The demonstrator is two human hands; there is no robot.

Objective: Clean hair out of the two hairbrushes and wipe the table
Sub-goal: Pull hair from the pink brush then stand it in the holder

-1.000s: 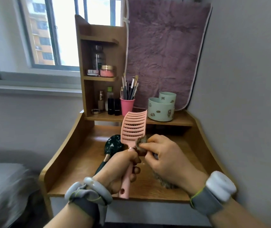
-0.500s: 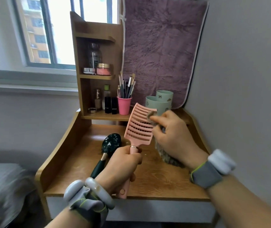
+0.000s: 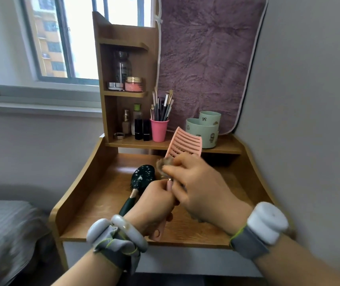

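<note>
Left hand (image 3: 154, 205) was fisted round pink brush (image 3: 183, 144) handle; right hand (image 3: 196, 186) pinched hair tuft (image 3: 165, 163) just above it. Advisable: pull steadily outward along the tines, handle braced.

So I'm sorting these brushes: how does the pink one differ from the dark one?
The pink brush is slatted and held upright in the left hand; the dark brush has a solid speckled oval head and lies untouched on the table. Both have long handles.

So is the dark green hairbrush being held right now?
No, the dark green hairbrush lies on the table, while the left hand grips the pink hairbrush.
</note>
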